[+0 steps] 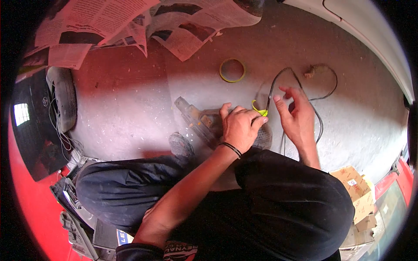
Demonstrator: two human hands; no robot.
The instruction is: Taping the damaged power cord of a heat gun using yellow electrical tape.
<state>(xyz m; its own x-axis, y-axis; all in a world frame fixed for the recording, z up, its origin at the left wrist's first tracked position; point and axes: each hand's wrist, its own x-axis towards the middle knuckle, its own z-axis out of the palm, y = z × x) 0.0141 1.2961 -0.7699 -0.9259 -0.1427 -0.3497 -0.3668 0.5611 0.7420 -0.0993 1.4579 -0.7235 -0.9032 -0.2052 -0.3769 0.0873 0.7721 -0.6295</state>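
Observation:
My left hand [241,127], with dark bands on its wrist, is closed over a worn power tool [197,119] on the floor. Its thumb and forefinger pinch a strip of yellow-green tape [260,111] against the lower end of a black cord [271,89]. One end of the strip curls up loose. To the right, my right hand [298,116] is raised beside the cord, thumb and fingers apart, with nothing visible in it. A perforated metal part [263,138] shows below my left hand. My hand and knee hide much of the tool.
A yellow tape roll [221,75] lies on the concrete floor ahead. Newspaper sheets [187,51] hang at the far left. A tyre [65,102] and a black panel [37,126] stand left. Cardboard boxes [355,185] sit by my right knee, and a pale car panel [374,30] curves along the right.

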